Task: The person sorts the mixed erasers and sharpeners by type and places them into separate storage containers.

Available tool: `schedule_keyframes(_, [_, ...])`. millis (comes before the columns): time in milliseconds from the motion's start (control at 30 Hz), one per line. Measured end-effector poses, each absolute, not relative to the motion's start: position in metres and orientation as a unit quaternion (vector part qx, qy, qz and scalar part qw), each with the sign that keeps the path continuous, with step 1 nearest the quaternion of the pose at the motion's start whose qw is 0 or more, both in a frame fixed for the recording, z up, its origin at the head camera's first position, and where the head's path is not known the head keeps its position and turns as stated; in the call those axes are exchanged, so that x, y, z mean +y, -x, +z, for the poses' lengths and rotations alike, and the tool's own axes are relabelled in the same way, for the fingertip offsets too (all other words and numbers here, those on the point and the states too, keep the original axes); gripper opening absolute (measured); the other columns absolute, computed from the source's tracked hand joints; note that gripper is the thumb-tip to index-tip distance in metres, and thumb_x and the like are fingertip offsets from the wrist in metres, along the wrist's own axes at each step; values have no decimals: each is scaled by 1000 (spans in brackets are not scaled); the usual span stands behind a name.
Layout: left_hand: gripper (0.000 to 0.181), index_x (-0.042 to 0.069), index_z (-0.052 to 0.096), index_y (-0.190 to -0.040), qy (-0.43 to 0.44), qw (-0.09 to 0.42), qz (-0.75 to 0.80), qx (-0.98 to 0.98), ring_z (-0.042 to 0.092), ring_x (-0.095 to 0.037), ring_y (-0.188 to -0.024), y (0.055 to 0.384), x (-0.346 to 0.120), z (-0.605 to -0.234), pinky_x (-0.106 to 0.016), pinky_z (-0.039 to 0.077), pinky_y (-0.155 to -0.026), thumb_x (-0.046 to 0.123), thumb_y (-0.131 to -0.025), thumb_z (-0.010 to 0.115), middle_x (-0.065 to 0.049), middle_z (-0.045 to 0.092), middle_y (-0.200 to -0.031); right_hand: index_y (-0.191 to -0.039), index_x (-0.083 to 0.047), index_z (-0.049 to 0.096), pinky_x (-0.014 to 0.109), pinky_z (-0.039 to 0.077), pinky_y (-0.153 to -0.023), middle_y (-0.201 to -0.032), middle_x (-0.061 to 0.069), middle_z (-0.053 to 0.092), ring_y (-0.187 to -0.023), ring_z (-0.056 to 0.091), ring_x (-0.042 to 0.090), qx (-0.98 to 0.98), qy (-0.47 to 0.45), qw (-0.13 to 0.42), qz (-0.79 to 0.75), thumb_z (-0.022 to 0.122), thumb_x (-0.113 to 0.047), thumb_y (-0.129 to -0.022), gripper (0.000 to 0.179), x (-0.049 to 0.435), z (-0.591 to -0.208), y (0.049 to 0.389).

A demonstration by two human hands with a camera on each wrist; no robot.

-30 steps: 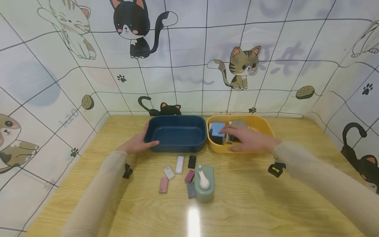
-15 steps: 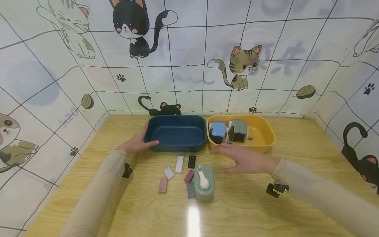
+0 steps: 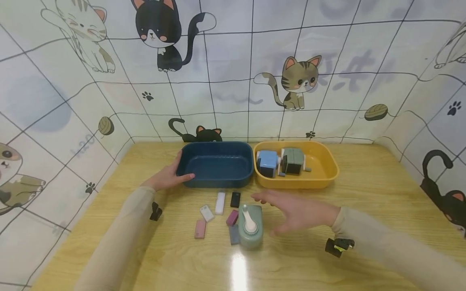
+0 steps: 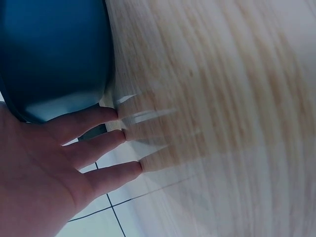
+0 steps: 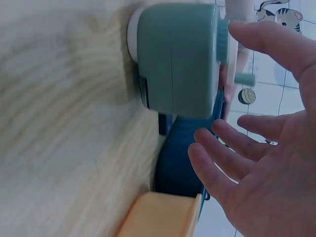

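A light green hand-crank pencil sharpener (image 3: 250, 232) with a white crank stands on the table, right of the middle. My right hand (image 3: 296, 210) is just to its right, fingers spread and thumb apart, holding nothing. In the right wrist view the fingers reach toward the crank side of the pencil sharpener (image 5: 180, 59). My left hand (image 3: 165, 176) rests against the left end of a dark blue tray (image 3: 218, 182), thumb at its front rim. Its straight fingers (image 4: 111, 180) show beside the tray (image 4: 59, 54) in the left wrist view.
A yellow tray (image 3: 320, 182) beside the blue one holds a blue pencil sharpener (image 3: 268, 161) and a dark green one (image 3: 293, 161). Several small rectangular blocks lie left of the nearest sharpener, among them a white block (image 3: 220, 203), a black block (image 3: 235, 199) and a pink block (image 3: 200, 229).
My right hand has come out of the yellow tray, moving toward me to the right side of the light green sharpener. My left hand stays at the blue tray.
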State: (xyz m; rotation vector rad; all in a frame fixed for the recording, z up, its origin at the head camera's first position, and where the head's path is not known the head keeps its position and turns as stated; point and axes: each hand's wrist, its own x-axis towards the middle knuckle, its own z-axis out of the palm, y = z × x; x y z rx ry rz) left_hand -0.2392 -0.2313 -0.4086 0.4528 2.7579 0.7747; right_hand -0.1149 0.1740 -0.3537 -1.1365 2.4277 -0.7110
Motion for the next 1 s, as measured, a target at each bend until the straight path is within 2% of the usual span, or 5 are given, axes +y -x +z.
schedule_keyframes(133, [111, 9, -14, -153, -156, 121, 262, 945, 29, -50, -134, 240, -231, -409, -57, 26, -108, 63, -87, 58, -33, 15, -152, -151, -4, 26, 45, 35, -105, -147, 10, 39, -128, 43, 24, 846, 415, 186, -278, 79, -26, -79, 91, 170, -361, 111])
schedule_keyframes(433, [111, 12, -15, -153, -155, 123, 268, 943, 30, -49, -134, 241, -232, -411, -56, 26, -108, 63, -87, 58, -32, 15, -153, -151, 0, 25, 48, 33, -107, -150, 13, 35, -132, 40, 27, 856, 410, 147, -279, 80, -53, -72, 109, 163, -374, 108])
schedule_keyframes(600, [111, 11, -16, -153, -156, 126, 264, 943, 28, -49, -135, 241, -233, -411, -57, 25, -108, 63, -87, 57, -32, 13, -153, -151, -2, 24, 49, 35, -105, -147, 13, 38, -129, 42, 26, 857, 386, 152, -306, 82, -55, -68, 114, 156, -384, 107])
schedule_keyframes(800, [111, 12, -16, -153, -157, 124, 267, 943, 28, -48, -135, 242, -233, -411, -56, 25, -108, 63, -87, 57, -31, 12, -154, -149, -2, 28, 46, 36, -105, -142, 9, 43, -126, 45, 23, 861, 359, 147, -329, 83, -54, -68, 111, 151, -391, 105])
schedule_keyframes(1000, [111, 11, -16, -153, -159, 123, 265, 943, 28, -49, -135, 243, -233, -410, -57, 25, -108, 64, -87, 56, -32, 13, -153, -138, -4, 40, 42, 40, -102, -132, 2, 51, -120, 50, 18, 866, 349, 132, -332, 85, -44, -69, 92, 149, -394, 106])
